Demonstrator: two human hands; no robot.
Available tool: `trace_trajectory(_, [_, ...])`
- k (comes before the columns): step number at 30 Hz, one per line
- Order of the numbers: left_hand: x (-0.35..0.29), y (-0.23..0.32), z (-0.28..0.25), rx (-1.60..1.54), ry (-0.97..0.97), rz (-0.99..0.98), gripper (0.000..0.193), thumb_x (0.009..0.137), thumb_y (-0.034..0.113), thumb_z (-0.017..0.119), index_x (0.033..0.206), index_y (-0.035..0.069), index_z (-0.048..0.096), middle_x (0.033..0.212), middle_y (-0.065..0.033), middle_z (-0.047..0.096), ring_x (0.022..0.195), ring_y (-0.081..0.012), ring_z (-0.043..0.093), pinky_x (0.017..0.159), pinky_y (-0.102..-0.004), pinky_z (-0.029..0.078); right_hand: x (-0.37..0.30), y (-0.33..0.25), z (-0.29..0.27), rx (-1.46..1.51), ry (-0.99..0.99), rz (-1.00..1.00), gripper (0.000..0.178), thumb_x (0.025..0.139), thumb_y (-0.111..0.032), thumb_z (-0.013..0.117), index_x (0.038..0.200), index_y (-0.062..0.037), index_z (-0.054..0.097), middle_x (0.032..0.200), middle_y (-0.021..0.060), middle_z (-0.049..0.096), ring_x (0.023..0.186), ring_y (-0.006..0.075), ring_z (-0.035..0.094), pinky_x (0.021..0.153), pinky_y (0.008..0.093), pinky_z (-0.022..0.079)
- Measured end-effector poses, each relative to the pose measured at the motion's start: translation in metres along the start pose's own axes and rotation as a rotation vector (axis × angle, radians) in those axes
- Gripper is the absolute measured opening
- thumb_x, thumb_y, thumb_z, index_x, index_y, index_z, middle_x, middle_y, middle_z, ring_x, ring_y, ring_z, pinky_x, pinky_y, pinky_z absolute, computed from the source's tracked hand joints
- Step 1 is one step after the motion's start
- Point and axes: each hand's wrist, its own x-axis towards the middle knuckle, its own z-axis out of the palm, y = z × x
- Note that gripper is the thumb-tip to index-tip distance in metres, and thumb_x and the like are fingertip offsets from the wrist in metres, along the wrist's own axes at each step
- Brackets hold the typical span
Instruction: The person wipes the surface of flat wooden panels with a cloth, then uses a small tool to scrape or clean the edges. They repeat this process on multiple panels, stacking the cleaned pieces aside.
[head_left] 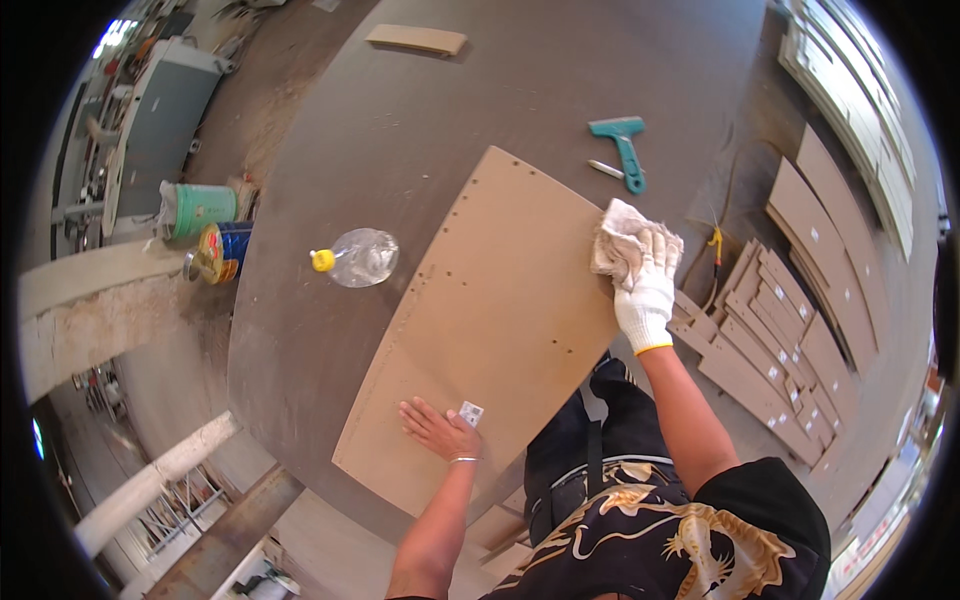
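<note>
A tan board (pixel 490 290) with small drilled holes lies flat on the dark table, one edge toward my body. My bare left hand (pixel 440 428) rests flat on its near left part, fingers stretched out, beside a small white label (pixel 471 412). My right hand (pixel 645 290), in a white knitted glove, presses a crumpled pale cloth (pixel 620 243) at the board's right edge. The gloved fingers lie over the cloth. A clear plastic bottle (pixel 366 258) with a yellow cap lies to the left of the board. Beyond the right hand lies a teal scraper (pixel 627 152).
Next to the scraper is a white pen-like stick (pixel 606 169). A narrow tan strip (pixel 416 39) lies at the far side of the dark table (pixel 330 180). Several cut panels (pixel 775 340) are stacked on the right, near a yellow air gun (pixel 715 243). Cans (pixel 205 210) stand at left.
</note>
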Motion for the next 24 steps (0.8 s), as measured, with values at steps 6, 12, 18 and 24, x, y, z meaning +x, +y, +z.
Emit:
trace_trajectory(6, [-0.001, 0.006, -0.006, -0.046, -0.041, -0.026, 0.082, 0.105, 0.042, 0.041, 0.17, -0.004, 0.022, 0.178, -0.0321, 0.015, 0.166, -0.0503, 0.009, 0.131, -0.0674, 0.005, 0.125, -0.113, 0.036, -0.014, -0.016, -0.134, 0.05, 0.099, -0.03, 0.061, 0.145, -0.0102, 0.064, 0.161, 0.0168, 0.053, 0.155, 0.0393, 0.039, 0.132, 0.0562, 0.02])
trace_trajectory(12, [-0.002, 0.007, -0.01, -0.032, -0.062, -0.021, 0.083, 0.1, 0.038, 0.049, 0.168, -0.005, 0.027, 0.177, -0.0319, 0.017, 0.165, -0.0503, 0.01, 0.131, -0.0687, 0.006, 0.176, -0.13, 0.082, 0.044, -0.002, -0.514, 0.044, 0.104, -0.029, 0.054, 0.141, -0.0083, 0.066, 0.157, 0.0153, 0.058, 0.152, 0.0388, 0.044, 0.13, 0.0536, 0.025])
trace_trajectory(18, [0.0, 0.008, -0.01, -0.056, -0.09, -0.026, 0.087, 0.096, 0.033, 0.056, 0.168, -0.005, 0.026, 0.178, -0.0317, 0.014, 0.166, -0.0493, 0.008, 0.131, -0.0693, 0.003, 0.175, -0.154, 0.081, 0.037, 0.129, -0.58, 0.046, 0.114, -0.037, 0.047, 0.14, -0.0057, 0.068, 0.153, 0.0172, 0.06, 0.145, 0.0439, 0.047, 0.126, 0.0518, 0.033])
trace_trajectory(24, [-0.001, 0.01, -0.015, -0.105, -0.151, -0.068, 0.087, 0.096, 0.036, 0.056, 0.168, -0.004, 0.027, 0.178, -0.0311, 0.013, 0.166, -0.049, 0.007, 0.13, -0.0715, 0.001, 0.046, -0.241, 0.087, 0.292, -0.275, -0.603, 0.066, 0.105, -0.039, 0.063, 0.153, 0.0049, 0.052, 0.158, 0.0354, 0.049, 0.148, 0.0509, 0.043, 0.127, 0.0503, 0.033])
